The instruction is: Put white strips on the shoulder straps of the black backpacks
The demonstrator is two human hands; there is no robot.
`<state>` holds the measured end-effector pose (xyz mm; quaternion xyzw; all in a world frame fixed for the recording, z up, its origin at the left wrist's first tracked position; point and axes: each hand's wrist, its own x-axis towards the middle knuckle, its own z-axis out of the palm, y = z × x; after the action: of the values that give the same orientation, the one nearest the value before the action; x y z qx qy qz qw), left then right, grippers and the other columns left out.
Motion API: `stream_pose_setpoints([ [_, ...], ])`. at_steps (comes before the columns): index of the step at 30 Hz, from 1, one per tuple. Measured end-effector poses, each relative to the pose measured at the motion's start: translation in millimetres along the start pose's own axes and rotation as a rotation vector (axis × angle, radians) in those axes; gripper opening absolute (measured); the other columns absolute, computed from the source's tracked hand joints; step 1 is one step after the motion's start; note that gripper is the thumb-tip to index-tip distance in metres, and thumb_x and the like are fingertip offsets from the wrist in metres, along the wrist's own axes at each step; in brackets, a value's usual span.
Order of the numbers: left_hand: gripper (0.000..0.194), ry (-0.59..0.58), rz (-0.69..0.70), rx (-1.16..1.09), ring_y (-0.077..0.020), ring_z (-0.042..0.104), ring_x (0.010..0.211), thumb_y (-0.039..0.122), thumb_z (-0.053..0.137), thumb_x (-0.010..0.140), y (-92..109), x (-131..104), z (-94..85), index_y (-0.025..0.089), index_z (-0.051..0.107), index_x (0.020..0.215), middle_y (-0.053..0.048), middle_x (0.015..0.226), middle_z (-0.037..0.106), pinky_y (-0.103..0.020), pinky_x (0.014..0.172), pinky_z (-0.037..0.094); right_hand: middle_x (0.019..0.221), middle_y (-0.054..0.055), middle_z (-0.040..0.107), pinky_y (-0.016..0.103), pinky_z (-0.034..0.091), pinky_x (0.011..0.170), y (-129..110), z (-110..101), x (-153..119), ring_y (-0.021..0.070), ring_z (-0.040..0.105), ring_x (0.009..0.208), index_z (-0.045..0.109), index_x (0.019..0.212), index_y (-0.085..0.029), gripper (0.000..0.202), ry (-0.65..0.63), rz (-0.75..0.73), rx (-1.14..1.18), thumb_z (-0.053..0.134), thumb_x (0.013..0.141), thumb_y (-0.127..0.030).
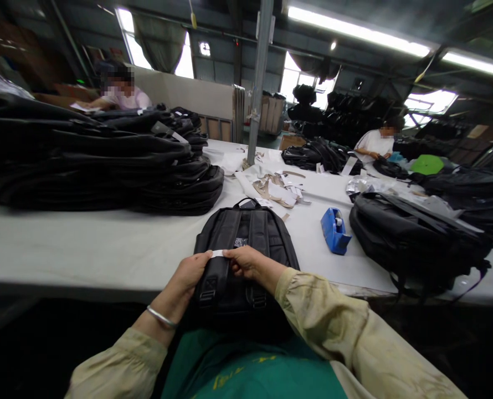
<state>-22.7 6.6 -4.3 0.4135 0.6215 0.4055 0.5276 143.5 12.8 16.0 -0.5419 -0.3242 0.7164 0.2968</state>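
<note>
A black backpack point(240, 221) lies in front of me at the table edge, its shoulder straps facing up and its top handle pointing away. Across one strap is a small white strip point(217, 254). My left hand point(191, 270) pinches the strip's left end, fingers closed. The right end is pinched between the thumb and fingers of my right hand point(244, 261). A small clear, shiny patch point(241, 242) shows between the straps, just above my right hand.
Stacked black bags point(105, 160) fill the table's left side. A blue tape dispenser point(335, 231) stands right of the backpack, beside more black bags point(416, 238). Paper scraps point(280, 191) lie beyond, near a metal post point(258, 83). Two people work across the table.
</note>
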Motion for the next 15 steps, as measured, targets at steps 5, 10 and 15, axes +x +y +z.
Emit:
stream_pose_setpoints([
  [5,0.036,-0.05,-0.071,-0.163,-0.0217,0.063,0.064,0.042,0.073,0.063,-3,5,-5.2,0.01,0.07,0.079,-0.01,0.074,0.071,-0.033,0.06,0.051,0.043,-0.008,0.039,0.014,0.025,0.034,9,6,3,0.006,0.035,0.036,0.045,0.071,-0.018,0.024,-0.02,-0.118,0.028,0.06,0.09,-0.021],
  [10,0.045,-0.2,-0.015,-0.212,-0.0214,0.065,0.063,0.05,0.07,0.072,3,0,-11.7,0.01,0.071,0.092,-0.008,0.07,0.07,-0.032,0.061,0.053,0.042,-0.009,0.04,0.015,0.023,0.033,7,0,-2,0.0062,0.034,0.034,0.044,0.071,-0.019,0.022,0.009,-0.133,0.031,0.057,0.089,-0.018],
  [15,0.082,-0.235,0.214,0.007,-0.0216,0.069,0.078,0.049,0.083,0.061,15,-9,-14.9,0.015,0.061,0.132,-0.006,0.09,0.076,-0.029,0.069,0.054,0.043,-0.009,0.04,0.014,0.022,0.034,5,0,-3,0.0054,0.032,0.034,0.044,0.071,-0.018,0.024,-0.061,-0.106,0.061,0.057,0.091,-0.022],
])
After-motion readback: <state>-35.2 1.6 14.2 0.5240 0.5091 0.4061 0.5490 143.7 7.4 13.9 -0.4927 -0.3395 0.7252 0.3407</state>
